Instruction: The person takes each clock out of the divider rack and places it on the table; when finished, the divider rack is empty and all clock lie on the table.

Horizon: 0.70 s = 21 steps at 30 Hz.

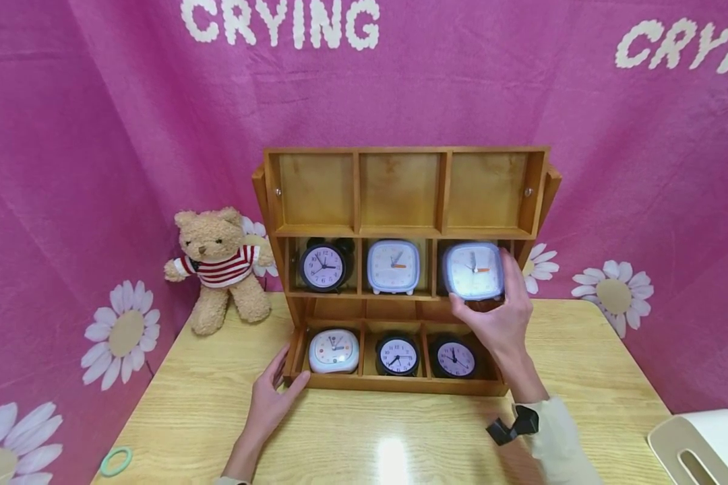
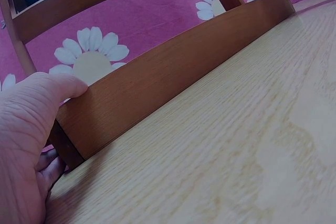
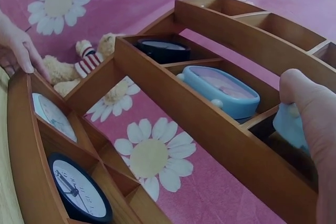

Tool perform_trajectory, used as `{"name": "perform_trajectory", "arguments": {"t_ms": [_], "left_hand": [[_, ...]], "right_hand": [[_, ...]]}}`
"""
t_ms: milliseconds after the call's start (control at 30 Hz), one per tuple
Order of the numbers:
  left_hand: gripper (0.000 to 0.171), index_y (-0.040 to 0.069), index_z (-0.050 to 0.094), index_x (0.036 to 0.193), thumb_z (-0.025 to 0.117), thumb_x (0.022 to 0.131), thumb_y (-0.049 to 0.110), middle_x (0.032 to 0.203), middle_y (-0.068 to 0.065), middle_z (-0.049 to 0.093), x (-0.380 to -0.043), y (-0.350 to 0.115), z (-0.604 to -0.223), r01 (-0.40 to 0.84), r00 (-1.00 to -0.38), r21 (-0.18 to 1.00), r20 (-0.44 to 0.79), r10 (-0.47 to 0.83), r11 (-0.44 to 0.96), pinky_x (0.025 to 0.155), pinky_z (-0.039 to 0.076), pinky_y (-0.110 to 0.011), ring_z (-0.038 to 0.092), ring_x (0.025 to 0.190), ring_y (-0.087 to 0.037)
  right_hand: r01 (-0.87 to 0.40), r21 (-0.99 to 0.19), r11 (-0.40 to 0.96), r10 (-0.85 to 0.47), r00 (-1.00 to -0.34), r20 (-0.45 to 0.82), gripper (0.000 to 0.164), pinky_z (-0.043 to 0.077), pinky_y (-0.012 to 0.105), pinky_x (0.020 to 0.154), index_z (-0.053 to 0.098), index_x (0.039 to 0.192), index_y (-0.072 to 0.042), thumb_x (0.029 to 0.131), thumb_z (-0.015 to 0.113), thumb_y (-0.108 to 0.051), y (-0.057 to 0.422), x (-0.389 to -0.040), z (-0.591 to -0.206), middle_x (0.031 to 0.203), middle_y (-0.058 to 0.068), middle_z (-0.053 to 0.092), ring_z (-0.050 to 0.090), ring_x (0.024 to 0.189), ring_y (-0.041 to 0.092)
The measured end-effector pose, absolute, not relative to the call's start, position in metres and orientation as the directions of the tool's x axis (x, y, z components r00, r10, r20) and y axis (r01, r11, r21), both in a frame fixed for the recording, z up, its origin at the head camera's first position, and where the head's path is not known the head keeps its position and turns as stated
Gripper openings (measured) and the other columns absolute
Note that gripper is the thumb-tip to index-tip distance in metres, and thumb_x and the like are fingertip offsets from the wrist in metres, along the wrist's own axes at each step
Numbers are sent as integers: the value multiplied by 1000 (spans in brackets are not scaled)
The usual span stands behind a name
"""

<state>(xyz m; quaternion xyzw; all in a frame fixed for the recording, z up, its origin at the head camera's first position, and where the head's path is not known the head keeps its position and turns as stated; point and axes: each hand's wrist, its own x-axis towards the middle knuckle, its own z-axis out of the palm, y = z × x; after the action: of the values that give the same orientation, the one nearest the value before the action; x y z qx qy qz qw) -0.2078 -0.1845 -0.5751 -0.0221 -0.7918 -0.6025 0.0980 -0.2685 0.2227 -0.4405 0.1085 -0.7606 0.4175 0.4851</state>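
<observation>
One wooden shelf (image 1: pixel 400 384) stands on a pale wood table (image 1: pixel 340 438), its three tiers each split into three compartments across the front. Six clocks sit in the lower two tiers. The middle tier has three: one round black bell clock (image 1: pixel 323 267) at left, one blue square clock (image 1: pixel 394 267) in the centre, and a second blue clock (image 1: pixel 474 273) in the right compartment. The bottom tier has three: one white oval clock (image 1: pixel 334 351) at left, then two small black clocks (image 1: pixel 398 355).

Two hands show. The right hand (image 1: pixel 500 316) grips the second blue clock, thumb at its lower left, fingers along its right side; whether the clock's feet bear on the shelf is hard to tell, as the hand covers much of it. The left hand (image 1: pixel 271 397) clasps the shelf's lower left corner, thumb in front, fingers round the side.

One teddy bear (image 1: pixel 218 269) sits at left, one green ring (image 1: pixel 104 466) lies nearer, and one white box (image 1: pixel 722 438) stands at far right. Five daisies show on the pink curtain (image 1: pixel 461 101).
</observation>
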Motion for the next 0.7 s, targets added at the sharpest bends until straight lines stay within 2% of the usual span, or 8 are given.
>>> {"name": "perform_trajectory", "arguments": {"t_ms": [133,300,533,700], "left_hand": [[72,5,46,157,80,94,19,157,-21,49,-209,-186,-573,162,-978,948,191,-84,274,117,38,-53,45,145,-38],[73,5,46,157,80,94,19,157,-22,48,-209,-186,-574,160,-977,947,192,-91,279,116,39,-54,45,145,-39],[75,4,45,157,81,93,19,158,-21,47,-209,-185,-578,156,-978,948,187,-92,277,117,37,-56,44,145,-41],[74,4,45,157,80,94,20,159,-20,47,-208,-185,-578,162,-978,946,193,-85,282,117,37,-57,43,146,-41]], "right_hand": [[-577,-541,611,242,-514,823,98,41,17,110,55,151,-4,62,90,-29,223,-266,-441,148,17,60,57,132,37],[-584,-553,594,250,-520,817,94,43,12,105,59,147,-4,62,92,-24,222,-269,-448,141,17,64,61,124,35],[-661,-530,531,337,-410,848,91,48,15,104,60,139,9,58,90,-18,212,-258,-444,135,29,65,63,116,40],[-732,-505,457,391,-344,853,86,52,16,98,59,135,16,59,87,-13,204,-238,-429,130,36,64,64,113,30]]}}
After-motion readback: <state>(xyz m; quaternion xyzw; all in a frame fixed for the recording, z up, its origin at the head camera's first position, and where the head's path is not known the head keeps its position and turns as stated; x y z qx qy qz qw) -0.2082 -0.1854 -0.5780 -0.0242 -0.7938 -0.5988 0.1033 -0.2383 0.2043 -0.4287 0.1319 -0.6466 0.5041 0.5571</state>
